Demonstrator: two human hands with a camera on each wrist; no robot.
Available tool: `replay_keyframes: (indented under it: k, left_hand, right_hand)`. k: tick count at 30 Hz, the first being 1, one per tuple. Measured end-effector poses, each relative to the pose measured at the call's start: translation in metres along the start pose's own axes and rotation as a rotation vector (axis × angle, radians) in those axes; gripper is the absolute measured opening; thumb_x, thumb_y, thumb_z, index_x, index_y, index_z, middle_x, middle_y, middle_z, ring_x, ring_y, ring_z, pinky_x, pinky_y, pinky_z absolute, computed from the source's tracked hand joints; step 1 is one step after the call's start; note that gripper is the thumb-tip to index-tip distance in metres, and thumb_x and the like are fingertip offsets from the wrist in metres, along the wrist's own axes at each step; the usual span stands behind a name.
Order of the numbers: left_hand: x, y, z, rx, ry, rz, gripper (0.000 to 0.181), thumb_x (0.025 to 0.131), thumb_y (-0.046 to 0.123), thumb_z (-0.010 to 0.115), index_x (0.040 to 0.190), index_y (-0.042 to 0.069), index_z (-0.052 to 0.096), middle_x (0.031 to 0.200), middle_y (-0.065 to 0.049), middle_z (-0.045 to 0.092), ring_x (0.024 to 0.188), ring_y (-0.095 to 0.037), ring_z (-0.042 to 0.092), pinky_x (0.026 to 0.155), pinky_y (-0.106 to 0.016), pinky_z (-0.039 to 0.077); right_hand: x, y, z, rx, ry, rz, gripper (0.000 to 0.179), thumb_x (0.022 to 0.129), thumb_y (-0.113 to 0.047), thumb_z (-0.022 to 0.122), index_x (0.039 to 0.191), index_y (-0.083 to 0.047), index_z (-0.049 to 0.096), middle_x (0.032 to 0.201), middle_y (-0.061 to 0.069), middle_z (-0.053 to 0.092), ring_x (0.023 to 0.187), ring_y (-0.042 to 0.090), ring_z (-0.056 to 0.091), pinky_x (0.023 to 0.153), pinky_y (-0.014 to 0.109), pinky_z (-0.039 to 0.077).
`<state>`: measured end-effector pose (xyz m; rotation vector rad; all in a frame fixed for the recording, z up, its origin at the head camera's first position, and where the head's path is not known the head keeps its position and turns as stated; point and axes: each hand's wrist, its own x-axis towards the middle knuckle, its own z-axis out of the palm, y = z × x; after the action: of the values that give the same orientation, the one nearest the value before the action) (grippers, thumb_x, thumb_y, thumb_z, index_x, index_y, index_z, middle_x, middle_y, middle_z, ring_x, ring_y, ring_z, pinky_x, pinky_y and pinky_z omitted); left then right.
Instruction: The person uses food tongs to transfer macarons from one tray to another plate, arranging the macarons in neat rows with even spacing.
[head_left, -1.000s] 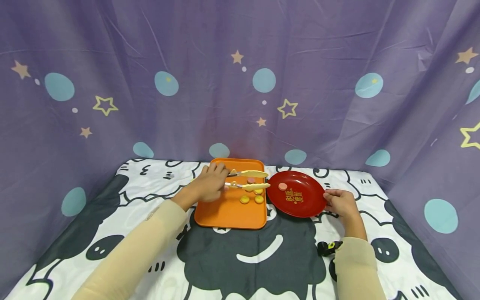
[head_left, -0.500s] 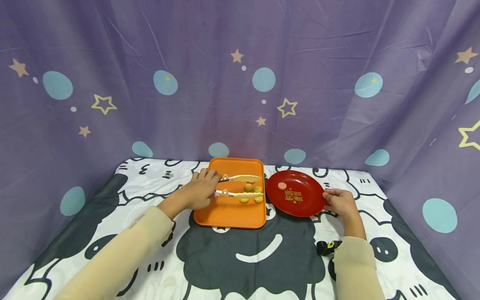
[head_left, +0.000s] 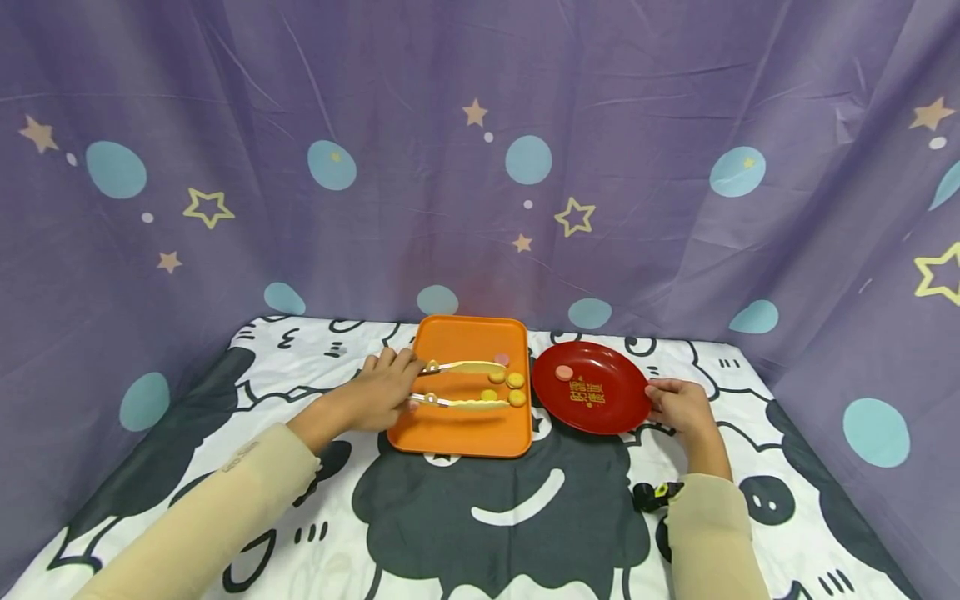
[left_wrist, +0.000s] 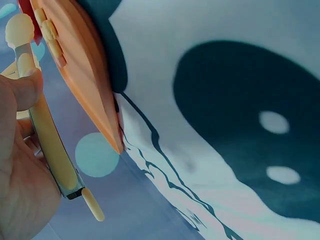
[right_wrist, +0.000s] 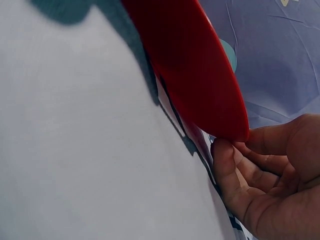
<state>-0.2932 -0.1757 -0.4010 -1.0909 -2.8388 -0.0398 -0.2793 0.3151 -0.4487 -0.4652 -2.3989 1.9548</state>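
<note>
The orange tray (head_left: 457,433) holds its place, and the red plate (head_left: 607,367) too, its right rim pinched by your right hand (head_left: 682,406). Back leftward slides your left hand (head_left: 375,389), knuckles up, gripping the tongs (head_left: 468,367), tips spread over the tray near the yellow discs (head_left: 515,380); a pink disc (head_left: 564,373) sits on the plate.

A purple curtain (head_left: 420,208) (starry and blue-spotted) hangs behind a black-and-white cartoon-print cloth (head_left: 570,542).

On my feed, a white and dark-grey cartoon cloth (head_left: 562,542), orange tray (head_left: 465,433) lying on it, red plate (head_left: 618,387) just beside.
</note>
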Motion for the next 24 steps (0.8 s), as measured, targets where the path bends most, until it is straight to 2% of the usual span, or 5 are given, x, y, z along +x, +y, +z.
replay_keyframes:
  k: [9, 24]
  left_hand:
    - [-0.011, -0.004, 0.001, -0.005, -0.032, 0.004, 0.058, 0.1, 0.028, 0.064, 0.148, 0.003, 0.043, 0.134, -0.012, 0.043, 0.109, -0.03, 0.038, 0.087, -0.044, 0.031]
    - [-0.016, -0.01, 0.004, -0.052, -0.057, -0.011, 0.055, 0.1, 0.028, 0.065, 0.145, 0.004, 0.045, 0.134, -0.011, 0.043, 0.111, -0.029, 0.038, 0.086, -0.043, 0.031]
  right_hand:
    - [0.0, 0.001, 0.001, -0.007, 0.009, 0.008, 0.037, 0.103, -0.005, 0.058, 0.134, 0.014, 0.054, 0.097, 0.007, 0.067, 0.073, 0.012, 0.067, 0.069, 0.029, 0.059]
    - [0.001, 0.001, 0.0, 0.013, 0.003, 0.001, 0.037, 0.102, -0.003, 0.058, 0.132, 0.016, 0.054, 0.092, 0.004, 0.066, 0.071, 0.011, 0.067, 0.068, 0.029, 0.059]
